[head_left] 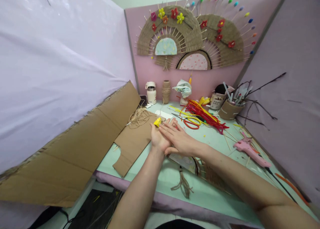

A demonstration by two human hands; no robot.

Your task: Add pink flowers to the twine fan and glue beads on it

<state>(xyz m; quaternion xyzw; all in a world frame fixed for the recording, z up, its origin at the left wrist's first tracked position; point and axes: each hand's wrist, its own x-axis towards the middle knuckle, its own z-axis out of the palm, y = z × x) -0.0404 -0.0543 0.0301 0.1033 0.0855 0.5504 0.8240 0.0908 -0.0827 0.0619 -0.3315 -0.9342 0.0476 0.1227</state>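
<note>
1. While the right hand point(178, 139) lies palm down across the upturned left hand point(161, 139), a small, bright yellow, soft-looking piece point(157, 122) sits at the left thumb, beside the right fingertips.
2. The right fingers are stretched out straight, not curled around anything. Whether the left hand pinches the yellow piece or merely supports it cannot be told, and whatever lies between the palms is hidden. The overlapping pose probably lets one palm press against the other, with the lower one serving as a base.
3. Both forearms reach over the pale green tabletop point(160, 175), holding the hands above a half-round fan piece with patterned cloth and a dark edge point(186, 163). Its brown twine tassel point(183, 185) hangs toward the near edge.
4. Just beyond the hands lie scissors with orange and yellow handles point(192, 123) and a heap of fuzzy red, orange and yellow strips point(207, 115), presumably left there for easy reach.
5. On the right, a pink glue gun point(252, 152) rests with its cord trailing nearward, likely clear of the hands. To the left, a loose tangle of tan twine point(138, 117) lies on a cut sheet of brown cardboard point(135, 140).
</note>
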